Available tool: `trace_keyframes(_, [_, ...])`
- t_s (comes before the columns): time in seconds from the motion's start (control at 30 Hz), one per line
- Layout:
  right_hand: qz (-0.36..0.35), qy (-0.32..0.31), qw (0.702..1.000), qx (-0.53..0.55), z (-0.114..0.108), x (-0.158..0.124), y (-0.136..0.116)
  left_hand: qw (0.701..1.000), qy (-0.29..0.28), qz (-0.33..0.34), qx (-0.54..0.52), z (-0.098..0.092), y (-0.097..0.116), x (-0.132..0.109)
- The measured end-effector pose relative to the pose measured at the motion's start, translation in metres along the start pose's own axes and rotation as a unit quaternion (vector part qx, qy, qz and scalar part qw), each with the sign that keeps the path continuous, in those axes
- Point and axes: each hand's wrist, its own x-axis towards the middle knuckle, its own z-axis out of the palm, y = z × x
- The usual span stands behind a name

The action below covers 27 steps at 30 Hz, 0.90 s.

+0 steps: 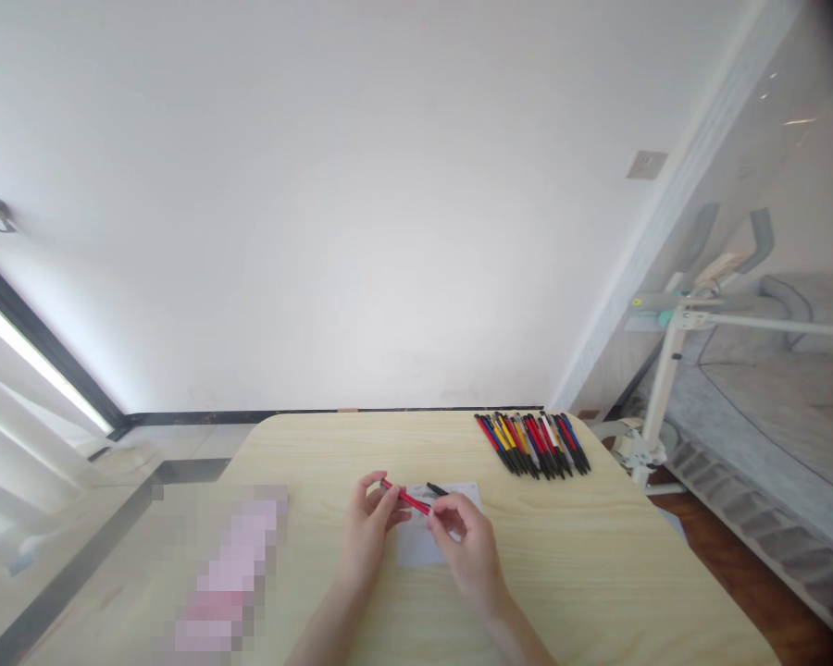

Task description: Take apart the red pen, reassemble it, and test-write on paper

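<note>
Between my two hands is a red pen barrel (411, 499), tilted down to the right above a white sheet of paper (423, 552). My left hand (373, 511) pinches its upper left end. At the lower right end, the fingertips of my right hand (464, 530) are closed on the barrel; whether they also hold a small part there I cannot tell. A black pen piece (436, 488) lies near the paper's top edge, just beyond my right fingers, partly hidden by them.
A row of several pens (531, 446) in red, yellow, blue, white and black lies at the table's back right. The pale wooden table (583, 573) stands near a white wall (361, 203). A white-framed exercise machine (666, 379) and a grey sofa (770, 398) are at the right.
</note>
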Motion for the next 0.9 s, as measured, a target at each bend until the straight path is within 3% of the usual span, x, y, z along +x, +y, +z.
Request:
trace_keyframes(0.53, [-0.02, -0.021, 0.999, -0.039, -0.002, -0.001, -0.005, 0.998, -0.034, 0.013, 0.059, -0.002, 0.001, 0.0])
trace_keyframes(0.9, [0.067, 0.006, 0.992, 0.105, 0.0, 0.001, 0.011, 0.998, -0.057, -0.016, 0.038, -0.007, 0.001, 0.003])
